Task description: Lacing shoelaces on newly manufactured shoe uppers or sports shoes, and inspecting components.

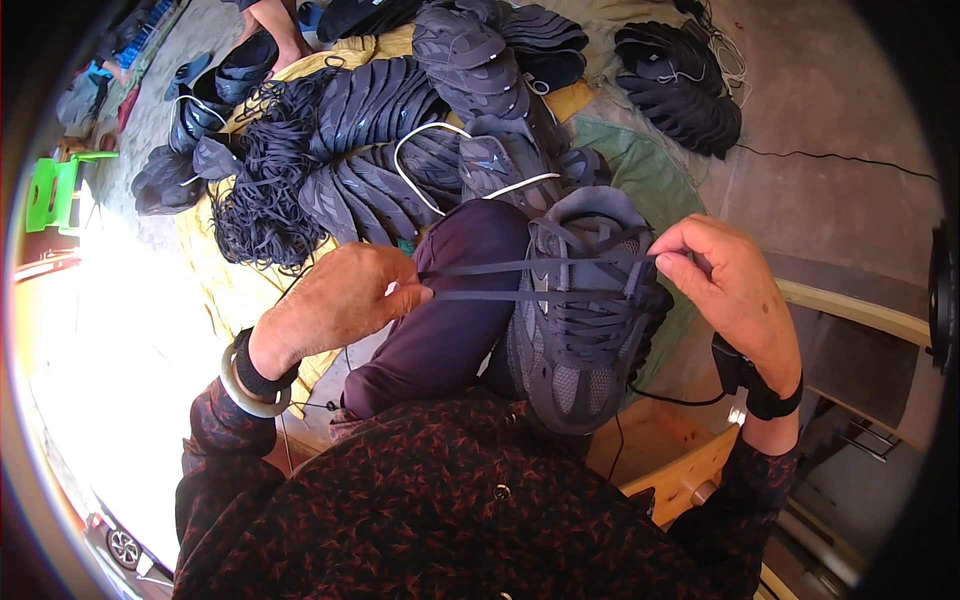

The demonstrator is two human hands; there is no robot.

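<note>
A dark grey-black sneaker (pixel 580 392) rests by my knee, its toe toward me and its opening away. Flat dark laces criss-cross its tongue. My left hand (pixel 335 305) is closed left of the shoe, over my thigh, pinching a dark shoelace (pixel 480 296). Two lace strands stretch nearly straight from its fingers across to the shoe. On the shoe's right side, near the upper eyelets, my right hand (pixel 725 285) pinches lace between thumb and forefinger. The exact spot where the lower strand meets the eyelets is hard to make out.
Beyond my knees, a heap of loose dark laces (pixel 265 190) and rows of dark shoe uppers (pixel 375 105) lie on a yellow sheet (pixel 215 275). Another stack of uppers (pixel 680 95) sits at the far right. A wooden drawer (pixel 690 465) stands close on my right.
</note>
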